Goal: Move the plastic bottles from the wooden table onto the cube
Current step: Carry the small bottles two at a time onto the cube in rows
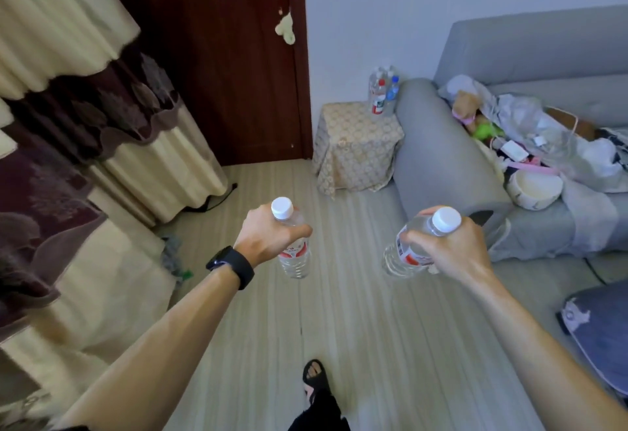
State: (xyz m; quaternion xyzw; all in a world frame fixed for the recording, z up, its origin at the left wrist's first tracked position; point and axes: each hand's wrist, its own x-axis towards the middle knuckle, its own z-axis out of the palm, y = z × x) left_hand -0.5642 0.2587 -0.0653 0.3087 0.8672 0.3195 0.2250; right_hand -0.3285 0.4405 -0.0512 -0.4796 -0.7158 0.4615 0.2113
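Left grip (268, 233) clamped on left bottle (295, 260), right grip (452, 243) on tilted right bottle (404, 250). Cube (353, 138), 12 o'clock: standing bottles (382, 94) crowd its far corner; a nudge could topple them.

You face a pale wall (373, 6) with a dark red-brown door (221, 56) at its left. Cream curtains (51, 16) crossed by a maroon leaf-patterned band hang down your left side to the floor (339, 311), which is pale striped planking. On your right a grey sofa (526, 46) stands against the wall, its seat heaped with clutter (530, 138). A dark blue cushion (598, 335) lies at the floor's right edge. The light is soft and even.
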